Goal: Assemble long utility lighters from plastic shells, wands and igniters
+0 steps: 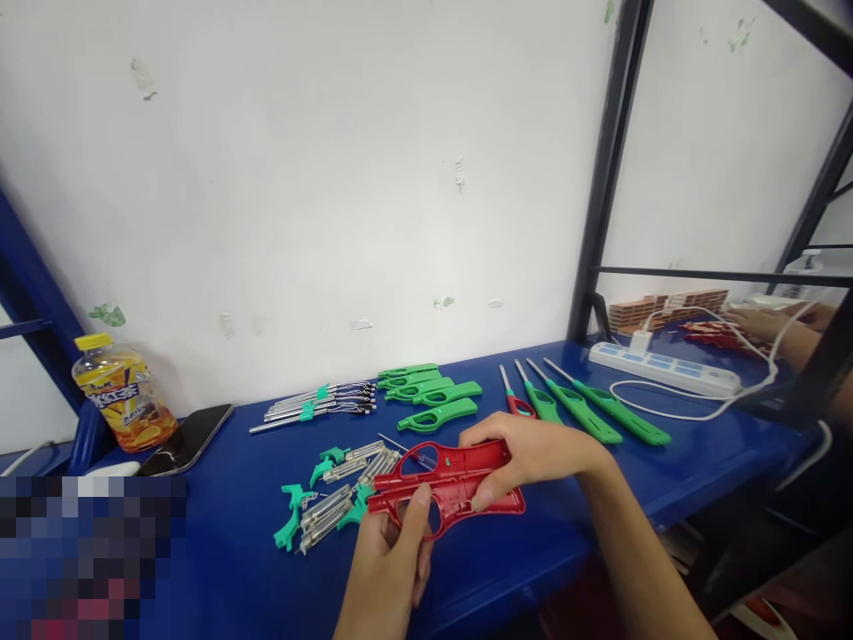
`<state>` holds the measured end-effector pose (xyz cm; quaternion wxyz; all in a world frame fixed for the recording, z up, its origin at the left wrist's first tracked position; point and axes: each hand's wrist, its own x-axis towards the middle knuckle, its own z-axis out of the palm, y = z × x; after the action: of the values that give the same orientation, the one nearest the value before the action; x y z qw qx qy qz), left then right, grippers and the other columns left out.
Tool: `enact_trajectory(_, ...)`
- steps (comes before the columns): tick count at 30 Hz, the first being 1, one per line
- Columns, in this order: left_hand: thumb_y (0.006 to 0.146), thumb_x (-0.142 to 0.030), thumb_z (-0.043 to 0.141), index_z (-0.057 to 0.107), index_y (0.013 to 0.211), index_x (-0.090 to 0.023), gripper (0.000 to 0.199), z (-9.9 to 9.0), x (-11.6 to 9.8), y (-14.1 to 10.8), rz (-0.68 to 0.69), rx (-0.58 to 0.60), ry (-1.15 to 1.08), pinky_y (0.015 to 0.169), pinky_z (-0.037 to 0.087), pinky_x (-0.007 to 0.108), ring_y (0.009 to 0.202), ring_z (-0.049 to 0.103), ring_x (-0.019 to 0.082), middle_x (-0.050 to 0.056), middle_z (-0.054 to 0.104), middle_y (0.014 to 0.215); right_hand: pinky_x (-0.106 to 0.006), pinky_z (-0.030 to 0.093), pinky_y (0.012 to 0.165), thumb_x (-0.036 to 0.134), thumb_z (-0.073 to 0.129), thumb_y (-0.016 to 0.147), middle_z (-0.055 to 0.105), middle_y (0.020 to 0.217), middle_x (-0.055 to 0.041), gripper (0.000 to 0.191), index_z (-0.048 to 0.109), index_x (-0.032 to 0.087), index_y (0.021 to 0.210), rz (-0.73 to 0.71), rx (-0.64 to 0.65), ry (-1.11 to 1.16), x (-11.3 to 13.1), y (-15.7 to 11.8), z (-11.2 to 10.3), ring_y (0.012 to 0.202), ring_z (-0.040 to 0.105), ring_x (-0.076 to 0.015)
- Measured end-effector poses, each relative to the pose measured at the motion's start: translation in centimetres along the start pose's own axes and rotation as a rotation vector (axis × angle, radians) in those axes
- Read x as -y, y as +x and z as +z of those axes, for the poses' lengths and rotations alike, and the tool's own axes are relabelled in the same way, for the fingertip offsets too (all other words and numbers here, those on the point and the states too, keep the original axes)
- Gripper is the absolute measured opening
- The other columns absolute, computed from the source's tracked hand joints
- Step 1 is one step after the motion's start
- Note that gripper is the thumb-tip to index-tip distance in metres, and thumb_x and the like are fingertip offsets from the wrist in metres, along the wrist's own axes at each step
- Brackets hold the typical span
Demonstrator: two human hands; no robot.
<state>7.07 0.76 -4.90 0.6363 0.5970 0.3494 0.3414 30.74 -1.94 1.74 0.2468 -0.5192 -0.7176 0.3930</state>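
Two red lighter shell halves lie side by side in my hands, their hollow inner sides facing up. My left hand grips them near the narrow front end, thumb pressed on top by the trigger loops. At the wide handle end, my right hand is closed round the shells, thumb over the lower one. Just left of them are green triggers and metal-and-clear tube parts in a loose pile. Green shell halves lie stacked behind, beside metal lighter rods with black wires.
Finished-looking long lighters lie at the right, near a white power strip with a cable. A drink bottle and a phone stand at the left. Beyond the black frame, another person's hand is near red parts.
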Motion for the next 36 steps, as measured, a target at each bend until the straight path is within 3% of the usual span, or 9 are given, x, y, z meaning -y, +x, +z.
enact_trajectory(13,0.072,-0.093,0.071,0.038,0.053,-0.024,0.078,0.27,-0.26,-0.13,-0.03,-0.034,-0.061,0.04,0.018,0.019,0.036,0.023,0.004,-0.013,0.026,0.041,-0.023,0.038,0.06,0.048,0.094,0.073,0.061,0.077,0.0051,0.041,0.068,0.019,0.084,-0.007,0.009,0.013,-0.15,0.04,-0.09,0.071,0.054,-0.0137)
enact_trajectory(36,0.075,-0.082,0.079,0.037,0.057,-0.025,0.073,0.18,-0.16,-0.07,-0.038,-0.016,-0.092,0.041,0.016,0.02,0.038,0.02,0.004,-0.013,0.027,0.042,-0.022,0.04,0.062,0.047,0.095,0.073,0.064,0.08,0.0047,0.04,0.07,0.019,0.085,-0.021,0.014,0.044,0.19,0.04,-0.13,0.072,0.055,-0.0136)
